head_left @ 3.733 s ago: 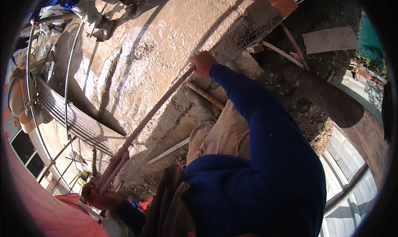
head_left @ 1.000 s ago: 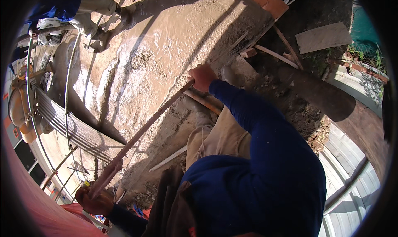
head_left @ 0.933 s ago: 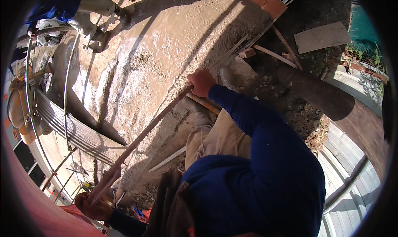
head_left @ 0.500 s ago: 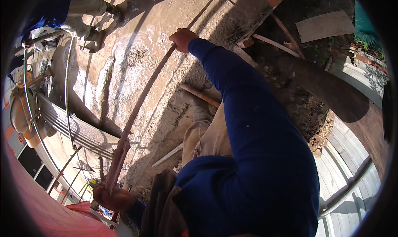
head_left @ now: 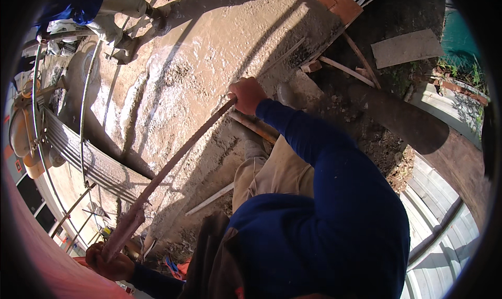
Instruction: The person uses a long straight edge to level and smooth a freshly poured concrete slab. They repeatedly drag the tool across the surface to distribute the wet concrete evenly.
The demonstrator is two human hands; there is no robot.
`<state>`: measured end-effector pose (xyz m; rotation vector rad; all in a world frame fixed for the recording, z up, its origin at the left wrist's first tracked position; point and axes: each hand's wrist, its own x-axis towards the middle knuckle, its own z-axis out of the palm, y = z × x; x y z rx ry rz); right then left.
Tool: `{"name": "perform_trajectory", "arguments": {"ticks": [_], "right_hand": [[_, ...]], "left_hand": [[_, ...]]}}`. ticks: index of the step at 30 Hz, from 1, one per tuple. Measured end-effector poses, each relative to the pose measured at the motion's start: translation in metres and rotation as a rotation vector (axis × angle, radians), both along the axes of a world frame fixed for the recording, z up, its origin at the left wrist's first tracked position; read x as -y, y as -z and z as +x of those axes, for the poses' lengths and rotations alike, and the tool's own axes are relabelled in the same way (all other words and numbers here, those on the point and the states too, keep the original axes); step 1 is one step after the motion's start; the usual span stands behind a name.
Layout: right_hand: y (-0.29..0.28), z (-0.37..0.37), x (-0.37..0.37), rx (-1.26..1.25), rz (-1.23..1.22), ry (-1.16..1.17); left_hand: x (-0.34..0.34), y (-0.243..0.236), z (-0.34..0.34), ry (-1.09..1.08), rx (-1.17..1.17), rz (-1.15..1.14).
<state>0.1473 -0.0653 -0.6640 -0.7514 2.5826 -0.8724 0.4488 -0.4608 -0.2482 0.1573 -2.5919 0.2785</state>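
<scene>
A long, thin pole [head_left: 180, 155], coated in grey-brown muck, slants across the wet concrete in front of me. My right hand [head_left: 248, 96] is closed round it farther out, over the concrete. At the lower left, my left hand [head_left: 110, 262] wraps round the thicker, caked near end. Past my right hand, a thin strip [head_left: 285, 54] lies on the wet surface; I cannot tell if it belongs to the pole. The wet concrete [head_left: 219, 42] is rough and shiny, with a ridge along its left part.
At the upper left a person in grey trousers [head_left: 123, 2] stands near bent metal rods [head_left: 86, 105]. A ribbed metal sheet [head_left: 94, 158] lies at the left, by a yellow machine [head_left: 21, 126]. A large dark pipe [head_left: 402, 116] and wooden boards [head_left: 361, 58] are at the right.
My right hand has come back toward me and a little right. The left hand has moved down and left with the pole, whose far end no longer stretches up across the concrete.
</scene>
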Motion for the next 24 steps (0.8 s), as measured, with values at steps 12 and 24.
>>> {"name": "perform_trajectory", "arguments": {"ticks": [12, 24], "right_hand": [[0.059, -0.127, 0.053, 0.077, 0.190, -0.234], [0.029, -0.011, -0.020, 0.054, 0.084, 0.027]], "left_hand": [[-0.089, 0.098, 0.011, -0.295, -0.262, 0.469], [-0.035, 0.067, -0.018, 0.002, -0.128, 0.300]]}}
